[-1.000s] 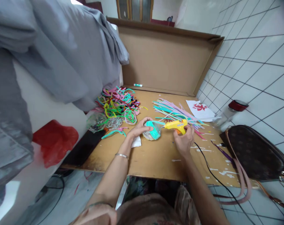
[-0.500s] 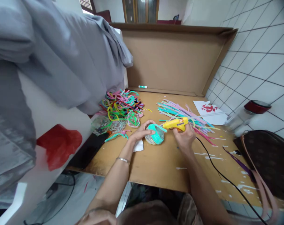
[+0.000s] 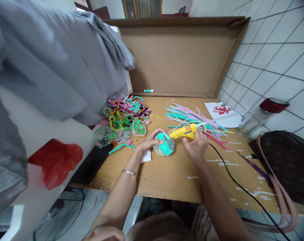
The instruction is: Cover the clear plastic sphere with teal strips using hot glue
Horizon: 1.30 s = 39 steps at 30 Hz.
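Note:
My left hand (image 3: 149,142) curls round a small clear ball wound with a turquoise strip (image 3: 164,144), resting on the cardboard work surface (image 3: 167,170). My right hand (image 3: 195,146) grips a yellow glue gun (image 3: 183,132), whose nozzle touches the top of the ball. The gun's black cord (image 3: 238,185) trails off to the lower right. A fan of pastel strips (image 3: 194,119) lies just beyond the gun. A tangled heap of coloured strips (image 3: 125,112) sits behind my left hand.
A cardboard wall (image 3: 177,60) closes the back. Grey cloth (image 3: 56,63) hangs at the left over a red patch (image 3: 54,160). A brown bag (image 3: 284,164), a red-lidded jar (image 3: 262,115) and a white paper with a red figure (image 3: 223,113) lie at the right.
The glue gun has moved left, bringing its nozzle onto the ball. My left hand stays on the ball. The camera has shifted slightly.

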### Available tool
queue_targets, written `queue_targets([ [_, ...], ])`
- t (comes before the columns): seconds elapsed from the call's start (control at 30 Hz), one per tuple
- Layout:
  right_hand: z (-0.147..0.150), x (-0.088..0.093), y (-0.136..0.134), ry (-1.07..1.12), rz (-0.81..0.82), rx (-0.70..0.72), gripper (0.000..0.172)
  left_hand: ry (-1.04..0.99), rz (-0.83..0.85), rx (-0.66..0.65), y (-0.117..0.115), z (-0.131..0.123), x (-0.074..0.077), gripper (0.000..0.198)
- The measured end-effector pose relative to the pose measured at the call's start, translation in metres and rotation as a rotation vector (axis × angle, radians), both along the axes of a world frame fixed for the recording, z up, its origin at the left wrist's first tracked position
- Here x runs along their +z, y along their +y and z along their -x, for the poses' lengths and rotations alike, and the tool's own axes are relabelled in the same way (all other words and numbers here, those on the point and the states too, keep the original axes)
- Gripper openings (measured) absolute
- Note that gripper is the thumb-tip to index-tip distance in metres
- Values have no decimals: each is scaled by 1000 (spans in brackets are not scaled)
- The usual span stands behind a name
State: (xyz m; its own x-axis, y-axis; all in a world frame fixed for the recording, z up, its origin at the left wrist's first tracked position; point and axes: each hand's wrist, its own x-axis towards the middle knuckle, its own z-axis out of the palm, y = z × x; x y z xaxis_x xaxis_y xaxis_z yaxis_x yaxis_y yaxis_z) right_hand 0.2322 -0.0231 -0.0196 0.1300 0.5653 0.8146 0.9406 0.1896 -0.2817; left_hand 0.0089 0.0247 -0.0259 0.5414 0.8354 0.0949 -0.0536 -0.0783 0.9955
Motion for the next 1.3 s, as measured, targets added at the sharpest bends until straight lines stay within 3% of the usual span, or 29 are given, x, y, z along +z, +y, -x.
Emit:
queue_targets([
  [1.3, -1, -1, 0, -43, 40, -8, 11, 14, -42, -18, -4, -1, 8, 52],
])
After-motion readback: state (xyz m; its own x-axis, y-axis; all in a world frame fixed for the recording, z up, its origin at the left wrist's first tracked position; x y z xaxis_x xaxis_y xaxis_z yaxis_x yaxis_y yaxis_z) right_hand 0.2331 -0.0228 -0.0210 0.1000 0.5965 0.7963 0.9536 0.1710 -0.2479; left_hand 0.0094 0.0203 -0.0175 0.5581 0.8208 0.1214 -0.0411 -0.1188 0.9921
